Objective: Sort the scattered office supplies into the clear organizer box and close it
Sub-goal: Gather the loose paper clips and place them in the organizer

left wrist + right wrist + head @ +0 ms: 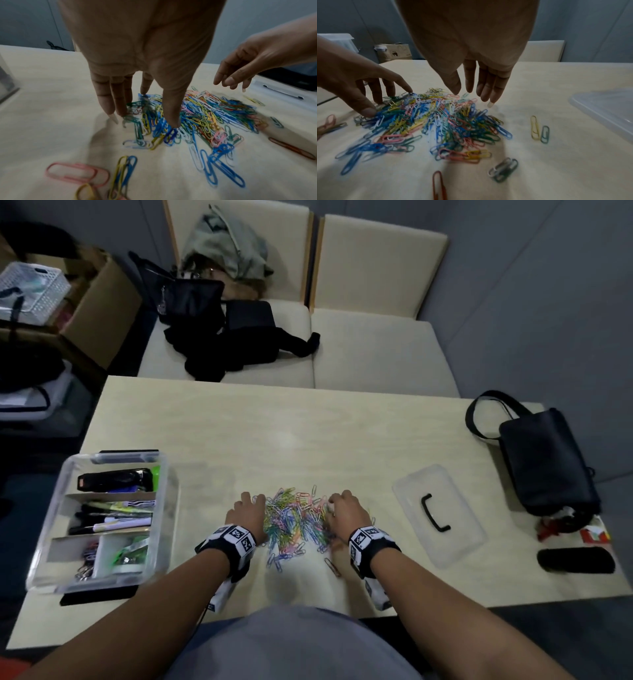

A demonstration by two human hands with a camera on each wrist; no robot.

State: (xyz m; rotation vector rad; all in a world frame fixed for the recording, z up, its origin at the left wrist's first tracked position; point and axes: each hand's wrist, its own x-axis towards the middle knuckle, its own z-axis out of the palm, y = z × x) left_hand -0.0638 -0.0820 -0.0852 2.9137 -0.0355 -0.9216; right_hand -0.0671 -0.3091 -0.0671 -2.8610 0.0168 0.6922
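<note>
Right of the paper clips [297,518], clear lid [440,515], black pouch [544,462].

Paper clips [296,522] lie between organizer box [102,522] at left and, apparently, its lid [440,515] at right.

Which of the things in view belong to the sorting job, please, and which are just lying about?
Job:
- paper clips
- clear organizer box
- lid
- left hand and right hand flanking the pile

Lying about:
- black shoulder bag
- black case
- clothes and bags on the seat
</note>
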